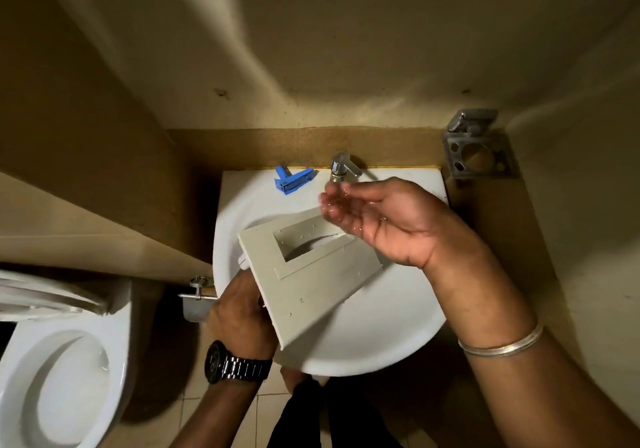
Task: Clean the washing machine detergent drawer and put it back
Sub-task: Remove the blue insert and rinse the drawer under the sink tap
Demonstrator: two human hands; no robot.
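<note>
A grey plastic detergent drawer (311,274) was held tilted over the round white ceramic basin (398,326).

The left hand (242,312), a dark metal watch (235,366) on its wrist, gripped the drawer's lower left edge. The right hand (377,219), palm up and wet, fingers loosely cupped and grasping nothing, hovered under the chrome tap (341,167), its forearm angled across the basin. A blue plastic insert (292,179) lay on the basin's back rim.

Matt grey plastic drawer (311,274), glossy white sink (398,326), chrome tap (341,167)
</note>
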